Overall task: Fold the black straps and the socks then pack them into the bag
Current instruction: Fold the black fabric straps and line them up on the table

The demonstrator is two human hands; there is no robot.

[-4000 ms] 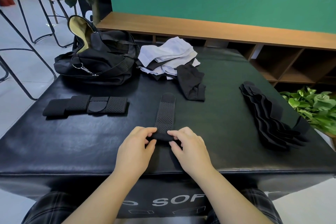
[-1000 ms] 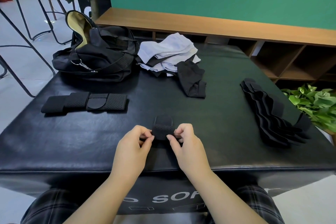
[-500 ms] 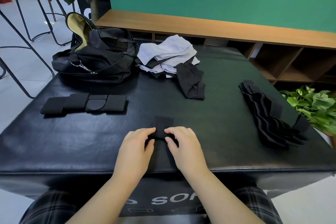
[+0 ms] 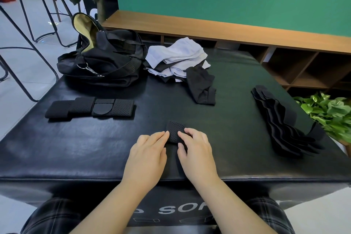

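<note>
White letters "SO" read on the front face of the black padded table (image 4: 57, 150); the rest is hidden behind the arms. A folded black strap (image 4: 175, 130) lies near the 6 o'clock edge, its long axis running 12 to 6. The left hand (image 4: 147, 155) and right hand (image 4: 197, 153) lie flat with straight fingers pressing its near end. At 9 o'clock a row of folded straps (image 4: 90, 108) runs 9 to 3. Unfolded straps (image 4: 281, 119) lie at 3 o'clock, the socks (image 4: 180, 59) at 12, the bag (image 4: 102, 61) at 11.
</note>
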